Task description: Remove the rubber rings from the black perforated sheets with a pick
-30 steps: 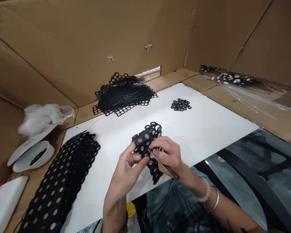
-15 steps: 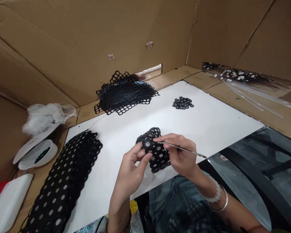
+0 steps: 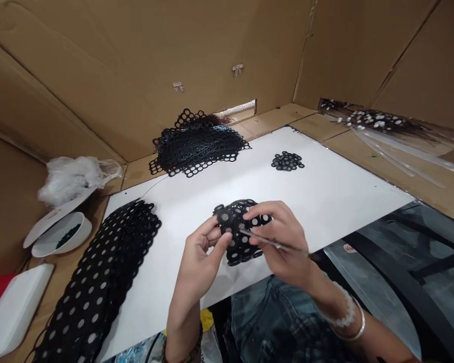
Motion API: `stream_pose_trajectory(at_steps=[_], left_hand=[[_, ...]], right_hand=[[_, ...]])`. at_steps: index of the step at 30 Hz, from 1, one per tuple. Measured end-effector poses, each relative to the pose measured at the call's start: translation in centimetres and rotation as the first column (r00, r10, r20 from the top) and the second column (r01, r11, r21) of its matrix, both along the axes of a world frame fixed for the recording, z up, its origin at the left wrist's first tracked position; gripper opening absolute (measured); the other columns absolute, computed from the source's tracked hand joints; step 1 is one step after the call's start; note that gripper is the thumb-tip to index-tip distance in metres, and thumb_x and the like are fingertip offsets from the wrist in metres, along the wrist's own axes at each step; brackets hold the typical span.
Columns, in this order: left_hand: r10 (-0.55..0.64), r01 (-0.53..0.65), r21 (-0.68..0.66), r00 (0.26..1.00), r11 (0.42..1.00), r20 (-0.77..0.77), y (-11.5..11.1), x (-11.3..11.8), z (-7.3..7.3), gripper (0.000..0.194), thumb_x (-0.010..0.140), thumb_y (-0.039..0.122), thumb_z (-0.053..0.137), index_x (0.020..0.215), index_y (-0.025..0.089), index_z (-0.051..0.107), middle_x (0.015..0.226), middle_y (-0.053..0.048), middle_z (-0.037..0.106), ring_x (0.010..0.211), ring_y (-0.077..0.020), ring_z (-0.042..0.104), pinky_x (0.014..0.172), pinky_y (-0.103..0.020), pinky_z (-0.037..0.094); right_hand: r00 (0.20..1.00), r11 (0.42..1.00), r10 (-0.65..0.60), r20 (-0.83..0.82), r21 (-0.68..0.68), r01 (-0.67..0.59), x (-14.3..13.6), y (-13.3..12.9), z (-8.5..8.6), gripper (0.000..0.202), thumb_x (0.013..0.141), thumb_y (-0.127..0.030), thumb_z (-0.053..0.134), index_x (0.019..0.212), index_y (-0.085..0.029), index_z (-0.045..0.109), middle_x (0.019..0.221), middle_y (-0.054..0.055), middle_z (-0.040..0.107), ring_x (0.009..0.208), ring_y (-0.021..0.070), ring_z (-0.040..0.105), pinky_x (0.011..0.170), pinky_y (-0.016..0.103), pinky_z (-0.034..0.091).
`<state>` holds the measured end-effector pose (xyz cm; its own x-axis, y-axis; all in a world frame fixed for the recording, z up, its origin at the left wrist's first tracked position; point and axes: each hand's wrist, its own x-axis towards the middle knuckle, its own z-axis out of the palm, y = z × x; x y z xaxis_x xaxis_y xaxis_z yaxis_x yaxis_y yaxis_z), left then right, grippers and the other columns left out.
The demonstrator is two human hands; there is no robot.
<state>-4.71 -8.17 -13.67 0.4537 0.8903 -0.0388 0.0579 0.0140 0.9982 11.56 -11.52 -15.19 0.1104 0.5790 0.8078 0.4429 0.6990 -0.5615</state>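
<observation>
Now two hands share one light-dotted black mesh piece [image 3: 234, 252] above the near part of the white board [image 3: 336, 186]: the left hand [image 3: 204, 257] pinches its edge; the right hand [image 3: 283, 239] grips one slender tool [image 3: 253, 235], tip at the mesh. Compared with one second earlier, the tool slants less steeply and the piece shows broader, suggesting repositioning for continued work. Beyond: one dotted bundle [image 3: 98, 277], one ring cluster [image 3: 287, 161], one openwork heap [image 3: 200, 148], two wall bows [image 3: 237, 69].
</observation>
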Motion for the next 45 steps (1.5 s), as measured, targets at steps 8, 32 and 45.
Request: stream_pose_trajectory(at_steps=[8, 32, 45], left_hand=[[-0.002, 0.003, -0.015, 1.0, 1.0, 0.029, -0.1, 0.0, 0.2, 0.027, 0.087, 0.024, 0.061, 0.113, 0.018, 0.058, 0.069, 0.002, 0.068, 0.062, -0.0108, 0.056, 0.065, -0.021, 0.045], [-0.052, 0.068, 0.082, 0.983, 0.994, -0.177, -0.5, 1.8, -0.7, 0.023, 0.088, 0.024, 0.056, 0.108, 0.015, 0.064, 0.076, -0.003, 0.067, 0.073, -0.0159, 0.059, 0.069, -0.026, 0.046], [-0.017, 0.04, -0.118, 0.981, 0.992, 0.192, 0.1, 1.1, -0.1, 0.038, 0.083, 0.016, 0.066, 0.119, 0.017, 0.053, 0.093, -0.004, 0.074, 0.084, -0.0135, 0.067, 0.073, -0.02, 0.05]], right_hand=[[0.967, 0.977, -0.199, 0.162, 0.112, 0.182, -1.5, 0.5, -0.8, 0.019, 0.083, -0.008, 0.053, 0.072, -0.022, 0.048, 0.091, 0.004, 0.061, 0.083, 0.0176, 0.058, 0.09, 0.047, 0.047], [0.969, 0.987, 0.037, -0.244, -0.144, -0.073, 1.0, 1.1, -1.0, 0.015, 0.086, -0.009, 0.053, 0.077, -0.022, 0.052, 0.082, 0.003, 0.069, 0.08, 0.0177, 0.068, 0.072, 0.035, 0.053], [0.998, 0.995, 0.069, -0.007, 0.078, -0.069, -0.3, 0.7, -1.0, 0.016, 0.082, -0.004, 0.055, 0.08, -0.02, 0.052, 0.087, 0.009, 0.066, 0.078, 0.0168, 0.065, 0.062, 0.029, 0.055]])
